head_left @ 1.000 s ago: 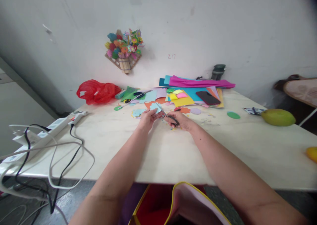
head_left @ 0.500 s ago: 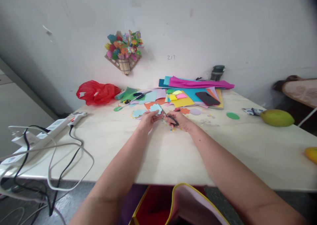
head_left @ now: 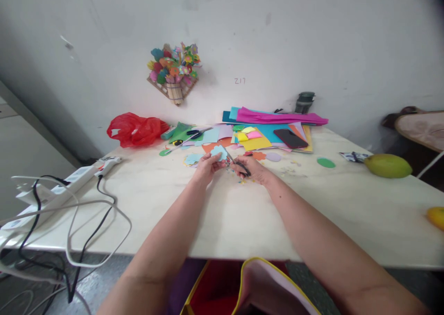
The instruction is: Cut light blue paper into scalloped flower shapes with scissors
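Observation:
My left hand [head_left: 209, 165] pinches a light blue paper flower [head_left: 218, 152] with a scalloped edge, just above the table. Around the handles of a pair of scissors [head_left: 244, 168], the fingers of my right hand [head_left: 252, 169] are closed. The blades point up and left, meeting the right edge of the blue flower. More light blue scalloped paper [head_left: 193, 159] lies just left of my left hand. Beyond my right hand are an orange paper flower [head_left: 259, 156] and a lilac paper oval [head_left: 273, 157]. Small paper scraps are scattered beneath my hands.
At the back lie coloured sheets [head_left: 267, 132], a phone [head_left: 290, 138], a second pair of scissors [head_left: 196, 133] and a red plastic bag [head_left: 137, 130]. A power strip [head_left: 65, 188] with loose cables runs along the left. A green oval [head_left: 326, 163] and a mango-like fruit [head_left: 388, 165] are right.
Both hands stay in nearly the same place. The blue flower and the scissor blades have shifted very slightly.

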`<state>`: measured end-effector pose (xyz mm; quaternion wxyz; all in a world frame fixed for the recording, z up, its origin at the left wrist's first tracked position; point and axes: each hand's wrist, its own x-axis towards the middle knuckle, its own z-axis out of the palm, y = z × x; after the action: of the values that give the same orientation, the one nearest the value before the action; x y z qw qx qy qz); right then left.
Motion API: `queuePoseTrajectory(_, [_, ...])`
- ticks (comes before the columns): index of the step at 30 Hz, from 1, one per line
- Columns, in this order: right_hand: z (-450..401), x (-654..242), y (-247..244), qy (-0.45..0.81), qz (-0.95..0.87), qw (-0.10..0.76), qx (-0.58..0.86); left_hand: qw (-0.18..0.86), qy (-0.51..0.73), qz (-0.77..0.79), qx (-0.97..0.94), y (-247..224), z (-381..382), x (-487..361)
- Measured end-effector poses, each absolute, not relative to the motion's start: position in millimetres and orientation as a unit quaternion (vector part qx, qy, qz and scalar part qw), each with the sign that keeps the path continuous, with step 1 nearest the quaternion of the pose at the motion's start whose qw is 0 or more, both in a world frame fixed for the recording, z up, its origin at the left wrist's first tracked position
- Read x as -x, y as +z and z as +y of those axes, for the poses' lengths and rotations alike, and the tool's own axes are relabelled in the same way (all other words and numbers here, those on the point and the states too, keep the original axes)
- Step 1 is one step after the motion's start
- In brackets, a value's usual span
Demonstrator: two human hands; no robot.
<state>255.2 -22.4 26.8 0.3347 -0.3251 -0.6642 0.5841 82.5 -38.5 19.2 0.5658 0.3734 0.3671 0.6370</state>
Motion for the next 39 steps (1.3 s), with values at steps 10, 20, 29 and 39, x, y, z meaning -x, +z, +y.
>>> queuePoseTrajectory(10, [-20.7,-256.5,25.5,0.591,-0.656,0.342,0.322,0.577,0.613,0.376,-0.388,19.6,-41.1,-83.5])
queuePoseTrajectory(20, [-19.6,-254.9,23.5,0.603,-0.643,0.348,0.318,0.566,0.612,0.378,-0.403,19.5,-41.2,-85.1])
queuePoseTrajectory(29, [-21.2,-253.7,24.3,0.596,-0.643,0.355,0.325,0.558,0.600,0.381,-0.428,18.6,-41.8,-85.5])
queuePoseTrajectory(39, [-20.5,-251.8,22.2,0.590,-0.645,0.351,0.335,0.556,0.602,0.392,-0.419,18.8,-41.5,-86.2])
